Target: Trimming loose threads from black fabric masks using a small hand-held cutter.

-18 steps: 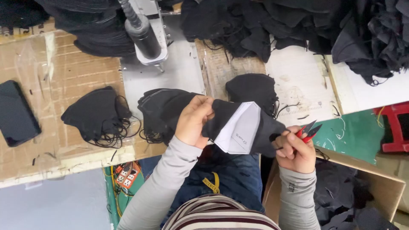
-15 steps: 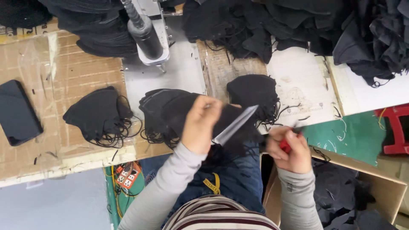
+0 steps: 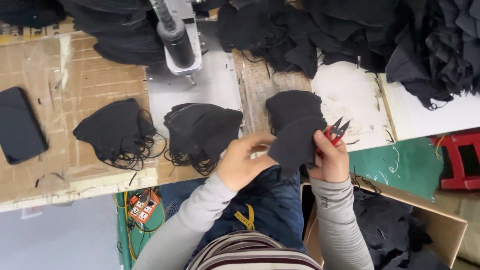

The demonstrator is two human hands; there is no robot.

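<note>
- The left hand (image 3: 240, 162) pinches the left edge of a black fabric piece (image 3: 295, 142), thumb on top and fingers curled under it, so its grip is closed on the cloth
- The right hand (image 3: 332, 157) holds the same piece at its right edge and also clasps red-handled thread snips (image 3: 336, 131); its grip is closed around both
- The piece is held up above the person's lap, just in front of the near edge of the surface (image 3: 210, 90), dark side toward the camera
- Its long axis runs from lower left to upper right, the rounded end toward the snips
- The snips' 2 dark blades stand slightly apart and point up and to the right, away from the person
- A stack of black masks (image 3: 200, 132) with loose ear loops lies just left of the left hand, another stack (image 3: 112, 132) farther left on cardboard
- A cardboard box (image 3: 440, 225) with black pieces sits below the right forearm
</note>
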